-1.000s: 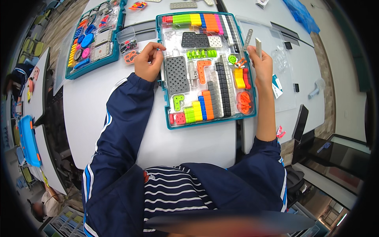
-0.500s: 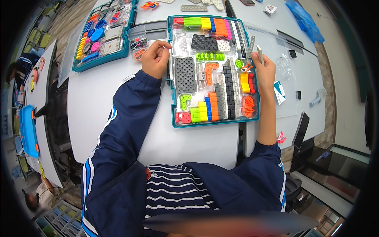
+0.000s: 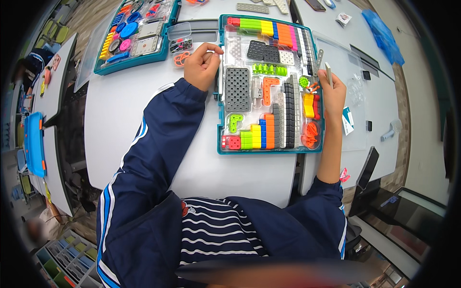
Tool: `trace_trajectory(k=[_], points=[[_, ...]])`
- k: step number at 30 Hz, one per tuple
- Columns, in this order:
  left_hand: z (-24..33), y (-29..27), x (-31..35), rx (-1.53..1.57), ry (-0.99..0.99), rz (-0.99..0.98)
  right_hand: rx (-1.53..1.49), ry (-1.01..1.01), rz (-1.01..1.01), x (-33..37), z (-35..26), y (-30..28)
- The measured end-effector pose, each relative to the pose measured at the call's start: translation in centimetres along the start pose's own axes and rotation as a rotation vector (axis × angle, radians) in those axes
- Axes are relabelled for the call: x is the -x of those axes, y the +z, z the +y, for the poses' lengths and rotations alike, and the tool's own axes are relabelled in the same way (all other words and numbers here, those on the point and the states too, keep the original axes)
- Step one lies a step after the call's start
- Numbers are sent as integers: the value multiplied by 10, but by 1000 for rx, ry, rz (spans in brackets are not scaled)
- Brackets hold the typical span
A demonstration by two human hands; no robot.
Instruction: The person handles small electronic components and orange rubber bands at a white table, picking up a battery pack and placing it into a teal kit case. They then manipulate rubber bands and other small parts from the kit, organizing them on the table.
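Observation:
A teal parts case lies in front of me, its compartments full of coloured plastic building pieces. Beside its left rim, my left hand is curled into a loose fist, the index fingertip at the rim. I see nothing in that fist. At the right rim my right hand pinches a slim light-grey beam that points upward. A second grey beam with holes leans next to it over the rim; whether my fingers touch it I cannot tell. Inside the case are a dark-grey perforated plate and an orange angle piece.
Another teal case with blue, yellow and grey parts stands at the far left. Between the cases sits a small clear box. On the right are a blue plastic bag, a white-and-teal card and a dark tablet-like slab.
The whole view has shifted, so the table and cases sit a little further right in the picture. Both hands keep nearly the same pose at the case's rims.

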State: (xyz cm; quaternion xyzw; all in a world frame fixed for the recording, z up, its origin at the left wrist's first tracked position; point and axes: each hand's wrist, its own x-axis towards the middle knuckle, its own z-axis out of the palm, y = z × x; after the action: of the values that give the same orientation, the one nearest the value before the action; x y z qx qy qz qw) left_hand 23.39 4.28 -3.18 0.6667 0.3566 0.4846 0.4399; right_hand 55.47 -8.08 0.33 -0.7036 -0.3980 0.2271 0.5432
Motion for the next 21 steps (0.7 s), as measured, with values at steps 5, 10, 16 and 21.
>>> trace_trajectory(k=[5, 10, 16, 21], points=[[-4, 0, -1, 21, -37, -13, 26, 0, -22, -2, 3, -3], [-2, 1, -2, 10, -27, 16, -7, 4, -27, -3, 2, -3], [-5, 5, -2, 29, -4, 52, -63, -60, -24, 6, -26, 7], [-7, 8, 0, -60, 110, 137, -586, 231, -402, 14, -74, 42]])
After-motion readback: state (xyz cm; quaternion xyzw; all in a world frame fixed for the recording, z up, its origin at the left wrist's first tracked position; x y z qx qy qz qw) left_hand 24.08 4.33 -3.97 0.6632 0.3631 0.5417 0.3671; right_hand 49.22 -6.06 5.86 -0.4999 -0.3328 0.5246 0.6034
